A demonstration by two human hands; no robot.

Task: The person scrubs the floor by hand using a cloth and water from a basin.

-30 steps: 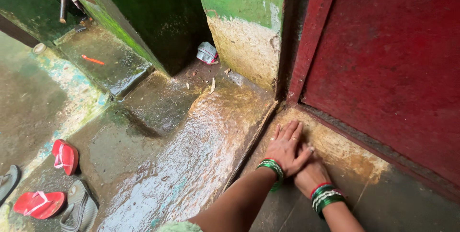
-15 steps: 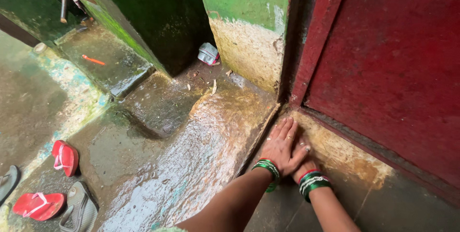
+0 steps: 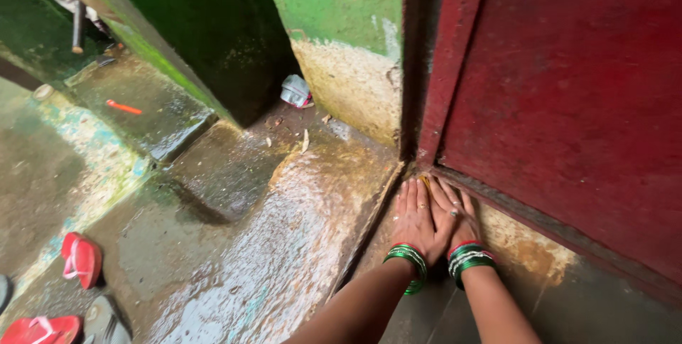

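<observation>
While I watch from the head camera, both hands lie flat on the doorstep [image 3: 526,259], palms down, fingers stretched out, gripping nothing. My left hand [image 3: 415,217] sits on the stained stone, fingertips pointing up toward the corner where the red door frame [image 3: 455,52] meets the step. My right hand [image 3: 455,215] is just beside it and partly tucked under it, the two overlapping along their inner edges. Green bangles [image 3: 406,255] ring the left wrist, red, white and green bangles [image 3: 469,257] the right.

That doorstep is yellow-brown near the fingers and turns dark grey toward the lower right. Right above the fingertips runs the bottom edge of the red door [image 3: 582,102]. To the left of the frame stands a green wall [image 3: 341,3] with a pale, worn lower band.

Left of the hands, a wet stone slab [image 3: 284,244] shines, sloping down. At the foot of the wall lies a small crumpled packet [image 3: 294,91]. Farther left I see an orange stick [image 3: 124,107] on a wet ledge, and red sandals [image 3: 80,259] at the lower left, well apart from the hands.
</observation>
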